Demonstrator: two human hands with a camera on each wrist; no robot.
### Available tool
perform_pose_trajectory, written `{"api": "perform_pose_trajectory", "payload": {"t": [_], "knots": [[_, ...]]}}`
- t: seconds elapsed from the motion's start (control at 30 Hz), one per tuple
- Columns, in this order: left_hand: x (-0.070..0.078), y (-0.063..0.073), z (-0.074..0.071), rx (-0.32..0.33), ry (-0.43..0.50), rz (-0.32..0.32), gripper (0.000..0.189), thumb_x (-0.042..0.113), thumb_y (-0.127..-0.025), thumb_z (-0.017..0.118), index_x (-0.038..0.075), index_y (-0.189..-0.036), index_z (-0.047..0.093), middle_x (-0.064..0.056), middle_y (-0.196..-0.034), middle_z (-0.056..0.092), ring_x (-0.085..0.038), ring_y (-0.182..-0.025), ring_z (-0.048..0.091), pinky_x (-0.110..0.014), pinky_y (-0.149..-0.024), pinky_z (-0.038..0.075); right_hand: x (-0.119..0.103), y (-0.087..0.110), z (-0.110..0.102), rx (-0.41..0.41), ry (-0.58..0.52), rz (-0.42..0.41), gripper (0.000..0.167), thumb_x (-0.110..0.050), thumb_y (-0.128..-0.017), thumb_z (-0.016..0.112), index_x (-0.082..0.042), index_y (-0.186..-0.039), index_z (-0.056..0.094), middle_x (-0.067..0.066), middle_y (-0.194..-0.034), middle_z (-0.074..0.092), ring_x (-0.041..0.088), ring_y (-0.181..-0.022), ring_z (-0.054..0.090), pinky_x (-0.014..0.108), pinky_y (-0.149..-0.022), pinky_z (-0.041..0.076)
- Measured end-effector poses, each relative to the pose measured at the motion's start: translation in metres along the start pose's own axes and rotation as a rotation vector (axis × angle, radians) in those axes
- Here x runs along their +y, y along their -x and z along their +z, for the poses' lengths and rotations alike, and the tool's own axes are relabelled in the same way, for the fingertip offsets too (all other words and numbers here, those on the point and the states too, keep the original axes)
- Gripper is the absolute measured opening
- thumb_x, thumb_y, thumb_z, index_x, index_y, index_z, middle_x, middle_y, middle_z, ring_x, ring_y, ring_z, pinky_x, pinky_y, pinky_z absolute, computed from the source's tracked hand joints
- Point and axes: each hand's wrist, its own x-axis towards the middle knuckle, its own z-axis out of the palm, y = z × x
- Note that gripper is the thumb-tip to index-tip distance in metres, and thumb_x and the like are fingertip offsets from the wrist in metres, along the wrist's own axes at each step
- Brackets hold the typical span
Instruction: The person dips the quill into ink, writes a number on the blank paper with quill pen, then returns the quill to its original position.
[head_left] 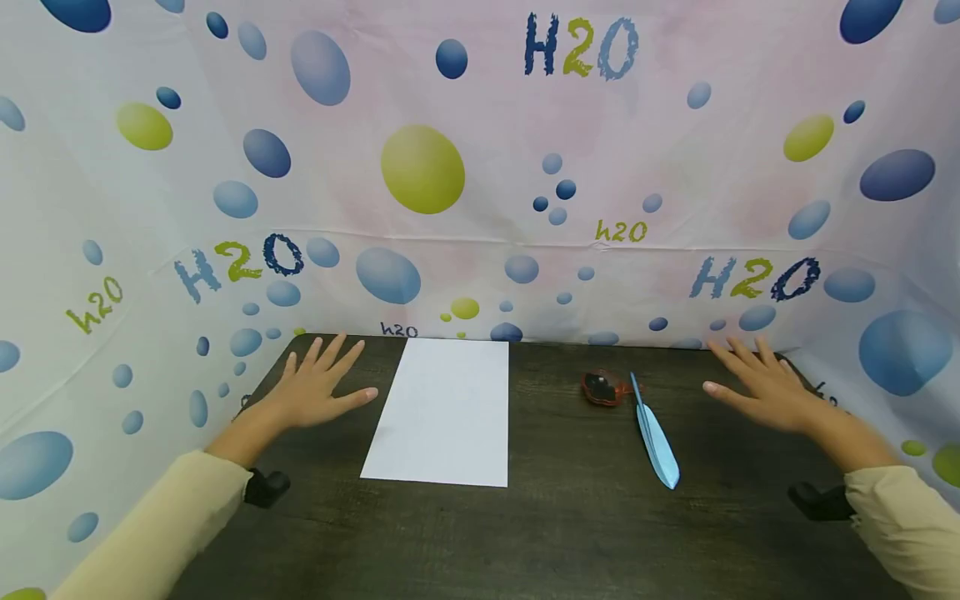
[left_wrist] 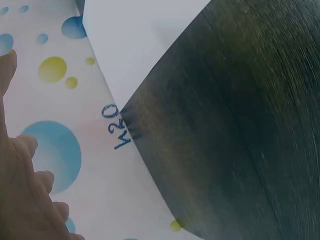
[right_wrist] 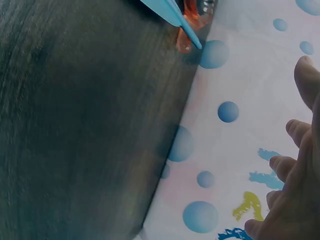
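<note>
Both hands hold nothing. My left hand (head_left: pixel 311 389), fingers spread, hovers over the table's far left, just left of a blank white sheet of paper (head_left: pixel 450 412). On the far right my right hand (head_left: pixel 767 390) is likewise spread. Between the paper and the right hand lies a light blue feather (head_left: pixel 658 446), its thin shaft pointing away from me. Close by its tip is a small translucent orange-red object (head_left: pixel 602 389) with a dark middle and a handle-like part; its kind cannot be told. In the right wrist view, the feather's shaft (right_wrist: pixel 189 31) overlaps this object.
The dark wood-grain table (head_left: pixel 450 542) ends at the back against a white curtain (head_left: pixel 480 208) with blue and green dots and H2O lettering, which also hangs along both sides. A black wrist strap (head_left: pixel 266 487) shows at the left cuff, another (head_left: pixel 821 502) at the right.
</note>
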Motion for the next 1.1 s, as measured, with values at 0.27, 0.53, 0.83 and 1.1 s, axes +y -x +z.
{"api": "perform_pose_trajectory", "payload": {"t": [0.27, 0.53, 0.83, 1.1], "knots": [[0.009, -0.015, 0.022, -0.001, 0.030, 0.057, 0.091, 0.063, -0.089, 0.050, 0.009, -0.154, 0.017, -0.024, -0.158, 0.009, -0.051, -0.142, 0.004, -0.073, -0.105, 0.001, -0.004, -0.005, 0.015, -0.014, -0.040, -0.011, 0.077, -0.044, -0.098, 0.049, -0.006, -0.154, 0.013, 0.035, -0.153, 0.009, 0.063, -0.134, -0.006, 0.080, -0.096, 0.003], [0.015, -0.027, 0.049, -0.046, 0.059, 0.065, 0.097, 0.064, -0.088, 0.051, 0.004, -0.154, 0.013, -0.021, -0.159, 0.006, -0.045, -0.144, 0.004, -0.068, -0.109, 0.001, -0.004, -0.012, 0.031, -0.016, -0.116, -0.029, 0.075, -0.041, -0.098, 0.051, 0.000, -0.152, 0.018, 0.037, -0.151, 0.010, 0.062, -0.135, -0.006, 0.081, -0.094, 0.004], [0.012, -0.033, 0.078, -0.125, 0.077, 0.060, 0.100, 0.067, -0.088, 0.049, 0.001, -0.153, 0.012, -0.021, -0.159, 0.006, -0.043, -0.145, 0.005, -0.065, -0.111, 0.003, -0.007, -0.016, 0.048, -0.018, -0.210, -0.039, 0.073, -0.038, -0.098, 0.052, 0.001, -0.151, 0.020, 0.038, -0.151, 0.010, 0.060, -0.136, -0.008, 0.079, -0.097, 0.003], [0.013, -0.032, 0.092, -0.183, 0.079, 0.049, 0.105, 0.074, -0.085, 0.045, 0.001, -0.153, 0.014, -0.023, -0.158, 0.008, -0.044, -0.145, 0.006, -0.064, -0.111, 0.002, -0.008, -0.020, 0.059, -0.030, -0.247, -0.053, 0.071, -0.036, -0.099, 0.051, 0.004, -0.150, 0.021, 0.039, -0.150, 0.012, 0.060, -0.136, -0.006, 0.076, -0.100, 0.003]]}}
